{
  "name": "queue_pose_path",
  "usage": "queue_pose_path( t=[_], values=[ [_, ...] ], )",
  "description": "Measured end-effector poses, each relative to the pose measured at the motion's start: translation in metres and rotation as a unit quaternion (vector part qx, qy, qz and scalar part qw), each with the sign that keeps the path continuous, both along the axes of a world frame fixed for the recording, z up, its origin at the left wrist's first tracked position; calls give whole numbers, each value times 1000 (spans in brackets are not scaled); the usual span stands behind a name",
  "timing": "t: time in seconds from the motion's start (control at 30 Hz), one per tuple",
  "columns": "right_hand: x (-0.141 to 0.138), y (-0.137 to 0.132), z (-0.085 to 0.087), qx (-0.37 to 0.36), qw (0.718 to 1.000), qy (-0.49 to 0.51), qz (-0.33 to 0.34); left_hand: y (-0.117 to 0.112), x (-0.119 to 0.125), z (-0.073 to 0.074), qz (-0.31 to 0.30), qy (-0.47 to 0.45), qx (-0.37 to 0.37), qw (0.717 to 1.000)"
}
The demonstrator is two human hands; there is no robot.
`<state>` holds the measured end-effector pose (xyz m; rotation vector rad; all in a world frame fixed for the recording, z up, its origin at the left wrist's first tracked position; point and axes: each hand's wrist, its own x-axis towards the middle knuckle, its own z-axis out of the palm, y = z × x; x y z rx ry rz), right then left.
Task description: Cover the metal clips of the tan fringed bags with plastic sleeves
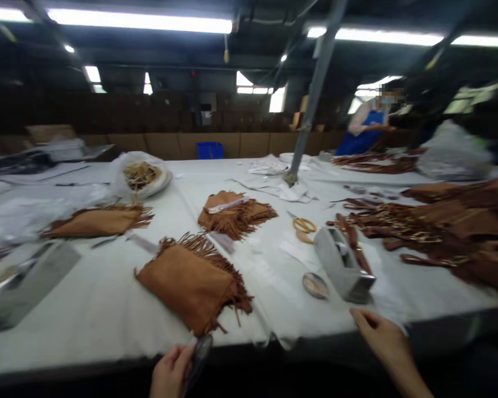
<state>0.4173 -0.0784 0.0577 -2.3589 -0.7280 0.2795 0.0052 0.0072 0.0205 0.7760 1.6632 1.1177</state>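
Note:
My left hand [172, 371] is at the table's front edge, its fingers closed on a dark, glossy rounded thing [201, 354], too blurred to name. Just beyond it lies a brown fringed pouch [188, 287], its fringe along the far and right sides. My right hand [384, 338] is apart from the left, below a grey tape dispenser [340, 265]. Its thumb and forefinger are brought together in a pinch; whatever may be between them cannot be made out. Left of the dispenser a flat, round, see-through roll [315, 286] rests on the white table cover [108, 309].
Yellow-handled scissors [304, 225] lie behind the dispenser. More fringed pouches [228, 213] sit farther back, and brown straps and bags [460, 226] are piled at right. A grey post [315, 88] rises from the table. Across it stands a person in a blue apron [367, 130].

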Motion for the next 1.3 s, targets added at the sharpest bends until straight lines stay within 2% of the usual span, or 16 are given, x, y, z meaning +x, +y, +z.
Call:
queue_pose_path(
  t=[0.03, 0.07, 0.1, 0.2, 0.3, 0.4, 0.47, 0.6, 0.8, 0.93, 1.1, 1.2, 1.3],
  values=[
    [-21, 10, -1, 10, 998, 26, 49, 3, -4, -4, -20, -9, 1, 1000],
    [-46, 22, -1, 21, 992, 60, 107, 5, -8, -7, -86, -38, 12, 996],
    [-74, 33, 2, 30, 979, 104, 176, 8, -11, -9, -116, -50, 26, 992],
    [-164, 63, 15, 41, 904, 234, 356, 10, -15, -12, -149, -22, 78, 985],
    [-232, 87, 20, 52, 834, 307, 455, 8, -14, -10, -169, 48, 117, 977],
    [-267, 105, 12, 59, 804, 312, 502, 4, -14, -5, -193, 103, 134, 967],
    [-278, 113, 4, 50, 808, 291, 509, 3, -15, -1, -199, 129, 149, 960],
    [-287, 120, -6, 10, 837, 223, 500, 2, -17, 2, -204, 165, 178, 949],
    [-293, 127, -4, -53, 854, 186, 484, 2, -21, -8, -221, 207, 208, 930],
    [-295, 127, -3, -100, 857, 216, 457, -3, -22, -5, -215, 196, 212, 933],
    [-297, 125, -7, -87, 856, 262, 436, -2, -19, 0, -194, 75, 161, 965],
    [-298, 124, -10, -82, 857, 290, 418, 7, -13, -6, -135, -45, 118, 983],
    [-294, 123, -11, -74, 842, 339, 413, 17, -7, -13, -95, -176, 20, 979]
  ],
)
